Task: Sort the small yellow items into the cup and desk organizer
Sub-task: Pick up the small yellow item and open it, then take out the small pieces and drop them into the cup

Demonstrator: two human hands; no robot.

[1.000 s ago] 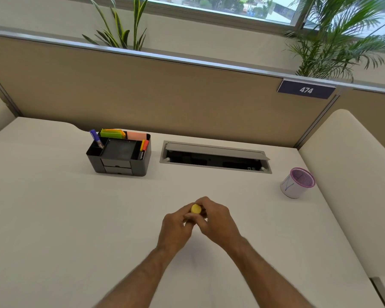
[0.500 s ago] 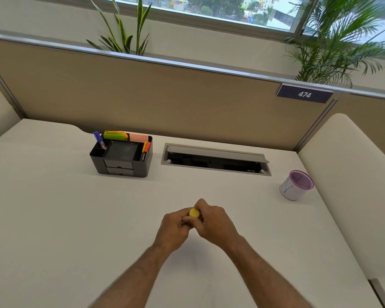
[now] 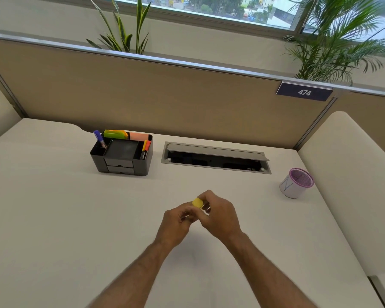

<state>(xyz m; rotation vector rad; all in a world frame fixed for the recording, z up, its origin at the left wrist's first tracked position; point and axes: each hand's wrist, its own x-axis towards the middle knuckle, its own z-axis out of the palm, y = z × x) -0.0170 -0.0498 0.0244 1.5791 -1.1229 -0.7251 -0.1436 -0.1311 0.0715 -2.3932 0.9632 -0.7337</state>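
A small yellow item (image 3: 197,202) is pinched between the fingertips of both hands above the middle of the desk. My left hand (image 3: 176,223) curls on its left side and my right hand (image 3: 220,215) closes over its right side. Something thin and shiny shows under the right fingers; what it is I cannot tell. The black desk organizer (image 3: 122,156) stands at the back left, holding pens and coloured sticky notes. The white cup with a purple rim (image 3: 296,183) sits at the far right, tilted slightly.
An open grey cable tray (image 3: 216,157) is set into the desk between organizer and cup. A beige partition (image 3: 165,96) with a "474" plate closes the back. A padded side panel (image 3: 353,174) borders the right.
The hands stay joined on the yellow item at the same spot; the fingers have shifted slightly around it. The camera has tilted a little.
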